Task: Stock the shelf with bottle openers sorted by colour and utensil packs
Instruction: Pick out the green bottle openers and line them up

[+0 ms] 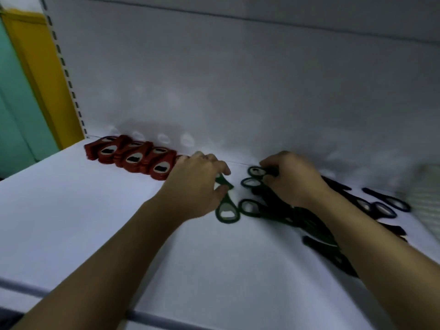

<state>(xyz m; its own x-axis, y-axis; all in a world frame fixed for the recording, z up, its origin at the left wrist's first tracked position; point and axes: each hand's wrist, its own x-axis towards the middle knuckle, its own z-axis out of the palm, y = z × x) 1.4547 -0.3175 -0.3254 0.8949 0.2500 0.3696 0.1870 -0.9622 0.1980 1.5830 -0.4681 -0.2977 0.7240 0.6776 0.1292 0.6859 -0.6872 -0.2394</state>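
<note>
White shelf [71, 222] carries red bottle openers [133, 158] rowed along its back; left hand [197, 184] pinches one green opener [228, 201], right hand [292, 179] grips the green pile [273, 211] alongside.

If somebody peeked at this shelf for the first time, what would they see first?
The two hands in the middle catch the eye: the left hand pinches a single green opener, and the right hand curls over a heap of green openers beside it. Next comes the neat row of red openers at the back left of the white shelf.
</note>
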